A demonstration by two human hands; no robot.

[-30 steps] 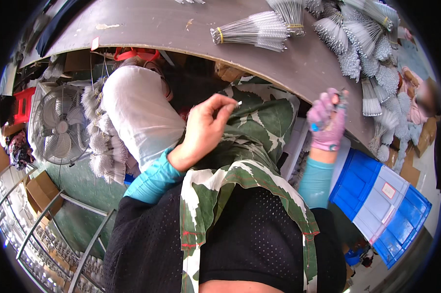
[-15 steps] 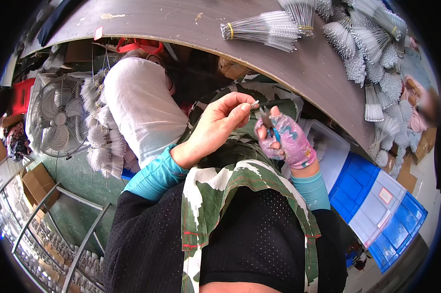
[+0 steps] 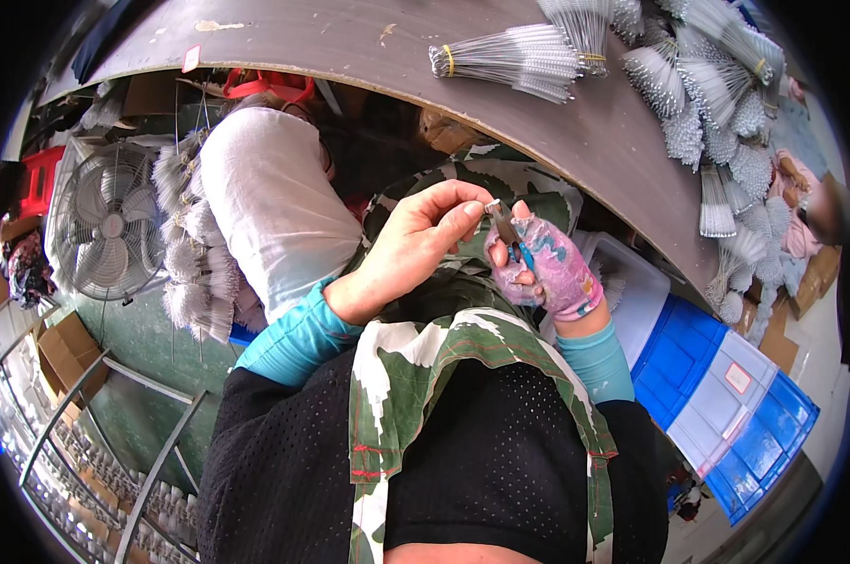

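Note:
My left hand (image 3: 416,235) is bare, with thumb and forefinger pinched together on a small pale piece (image 3: 492,204) too tiny to identify. My right hand (image 3: 558,268) wears a stained pink fingerless glove and is closed around pliers (image 3: 508,228) with blue on the handles. The jaws of the pliers point up and left and meet the small piece at my left fingertips. Both hands are held above my lap, over a camouflage apron (image 3: 397,367). Most of the plier handles are hidden in my right hand.
Ahead curves a brown table (image 3: 350,47) with bundles of wire brushes (image 3: 514,58) and a larger brush pile (image 3: 716,94). Blue and clear bins (image 3: 716,385) stand at right, a fan (image 3: 113,226) and metal rack (image 3: 162,461) at left. A person in pink (image 3: 796,207) sits far right.
The pliers have turned and shifted slightly left, bringing their jaws up to the small piece. My left hand keeps its pinch in nearly the same place.

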